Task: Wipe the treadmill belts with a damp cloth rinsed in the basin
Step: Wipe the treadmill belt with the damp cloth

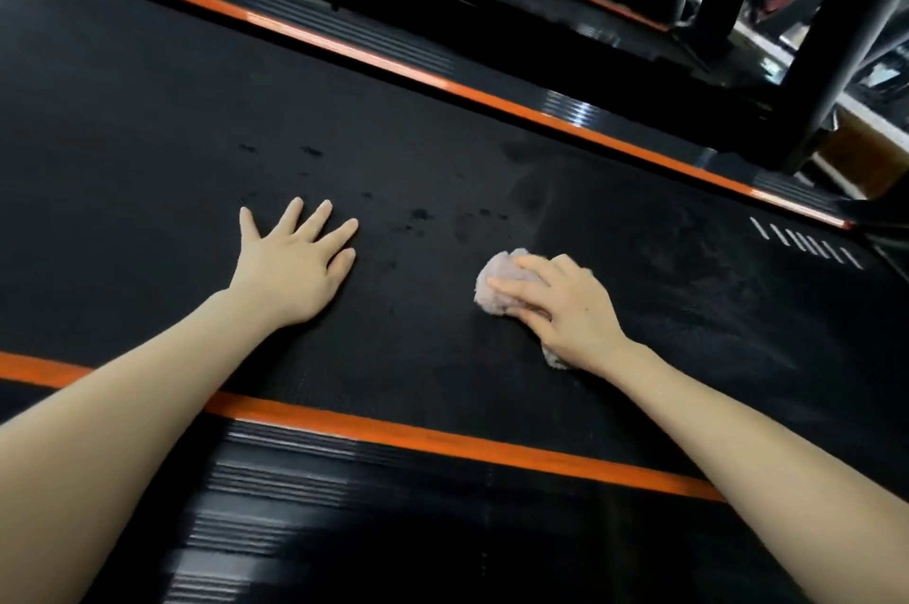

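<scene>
Centre-right, your right hand (565,308) presses flat fingers on the soft, light cloth (497,281); keep it bunched under your palm. Your left hand (295,269) lies spread flat.

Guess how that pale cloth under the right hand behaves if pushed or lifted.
Probably floppy: the cloth is bunched into a soft wad under the right hand, so it would likely droop when lifted. Likely drags rather than slides: the belt looks matte and textured.
</scene>
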A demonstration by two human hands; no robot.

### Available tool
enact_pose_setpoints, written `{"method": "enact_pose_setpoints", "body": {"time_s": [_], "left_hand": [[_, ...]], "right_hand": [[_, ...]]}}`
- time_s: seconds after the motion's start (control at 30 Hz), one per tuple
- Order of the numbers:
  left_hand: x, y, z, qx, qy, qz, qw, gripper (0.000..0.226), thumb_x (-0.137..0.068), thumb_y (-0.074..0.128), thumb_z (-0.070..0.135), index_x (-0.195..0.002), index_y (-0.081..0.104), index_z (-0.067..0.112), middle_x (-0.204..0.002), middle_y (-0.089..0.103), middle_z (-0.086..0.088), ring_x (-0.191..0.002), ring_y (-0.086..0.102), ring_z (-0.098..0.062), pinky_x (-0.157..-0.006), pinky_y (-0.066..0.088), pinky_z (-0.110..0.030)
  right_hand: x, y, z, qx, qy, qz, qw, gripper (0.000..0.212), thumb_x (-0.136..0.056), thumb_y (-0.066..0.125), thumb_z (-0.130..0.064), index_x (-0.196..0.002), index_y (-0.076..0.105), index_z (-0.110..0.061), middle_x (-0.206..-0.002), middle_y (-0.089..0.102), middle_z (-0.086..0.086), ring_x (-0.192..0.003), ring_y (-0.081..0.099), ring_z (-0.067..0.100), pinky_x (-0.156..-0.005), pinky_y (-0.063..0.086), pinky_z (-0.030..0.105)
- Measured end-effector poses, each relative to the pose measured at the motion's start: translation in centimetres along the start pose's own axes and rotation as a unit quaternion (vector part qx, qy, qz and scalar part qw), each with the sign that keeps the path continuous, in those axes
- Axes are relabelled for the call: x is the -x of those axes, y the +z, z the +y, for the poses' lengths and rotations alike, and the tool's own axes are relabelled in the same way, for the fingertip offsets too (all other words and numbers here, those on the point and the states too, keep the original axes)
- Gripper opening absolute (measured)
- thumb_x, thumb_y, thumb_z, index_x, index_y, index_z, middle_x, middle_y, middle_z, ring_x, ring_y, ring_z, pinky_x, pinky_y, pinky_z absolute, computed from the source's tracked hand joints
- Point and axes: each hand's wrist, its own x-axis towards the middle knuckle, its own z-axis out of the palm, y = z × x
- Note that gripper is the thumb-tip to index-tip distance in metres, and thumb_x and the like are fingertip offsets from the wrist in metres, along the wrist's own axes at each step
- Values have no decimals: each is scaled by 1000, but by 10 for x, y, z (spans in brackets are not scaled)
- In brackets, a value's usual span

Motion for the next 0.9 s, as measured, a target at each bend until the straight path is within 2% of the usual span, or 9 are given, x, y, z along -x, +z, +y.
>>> {"method": "enact_pose_setpoints", "body": {"time_s": [0.13,0.2,0.3,0.4,0.47,0.53,0.67,0.77,0.9], "left_hand": [[0,-5,2,-26,3,-11,1000,52,-98,6,47,-149,4,37,-159,1,3,-146,-1,-26,-112,3,-59],[-6,-8,0,-49,15,-10,999,52,-98,5,47,-149,5,38,-159,3,2,-146,1,-29,-112,3,-58],[-30,-9,-1,-33,10,-11,999,51,-97,5,49,-148,4,43,-159,3,0,-145,0,-34,-113,3,-57],[-61,-7,10,-29,-1,-9,1000,53,-97,6,51,-148,1,42,-159,-1,-5,-143,-2,-40,-112,3,-61],[-79,-4,19,-30,-6,-8,1000,54,-95,6,54,-148,-1,42,-159,-4,-9,-142,-5,-44,-111,0,-63],[-92,0,23,-27,-4,-6,1000,55,-94,5,56,-147,-3,43,-159,-5,-9,-141,-7,-45,-110,-2,-63],[-99,4,21,-21,-3,2,1000,56,-92,2,57,-146,-5,45,-159,-6,-9,-141,-8,-44,-110,-4,-63],[-97,5,22,-19,-1,18,1000,57,-92,2,57,-147,-4,44,-159,-4,-9,-141,-7,-44,-110,-3,-63],[-94,5,22,-17,0,31,999,57,-93,6,56,-148,0,41,-159,-1,-10,-141,-5,-45,-110,-2,-63]], "right_hand": [[-44,14,51,2,285,-18,958,28,-95,49,-37,-121,61,-38,-130,53,-3,-103,46,27,-81,47,43],[-57,13,37,-19,329,-51,943,27,-91,55,-30,-115,59,-41,-129,50,-3,-105,44,26,-78,42,35],[-40,3,-31,-44,128,-19,991,38,-72,68,-25,-106,55,-36,-118,56,1,-86,49,24,-65,40,28],[-8,-1,-66,-145,-72,-29,986,26,-90,52,-33,-114,60,-36,-126,58,4,-72,44,22,-58,41,29],[-23,2,-34,-88,-97,-29,991,37,-81,59,-26,-114,56,-42,-125,58,-2,-72,47,22,-55,42,25],[-54,15,17,-8,49,-53,997,60,-63,65,-16,-117,52,-40,-123,53,-8,-84,48,22,-60,42,26],[-109,27,73,7,356,-64,932,26,-88,51,-17,-110,56,-29,-119,50,-4,-97,44,23,-66,35,32],[-97,17,9,45,233,-82,968,40,-77,66,-14,-113,55,-27,-116,48,0,-99,49,27,-66,44,34],[-25,5,-60,-137,-62,-82,985,32,-87,51,-19,-111,63,-36,-120,60,3,-70,44,22,-58,41,31]]}}
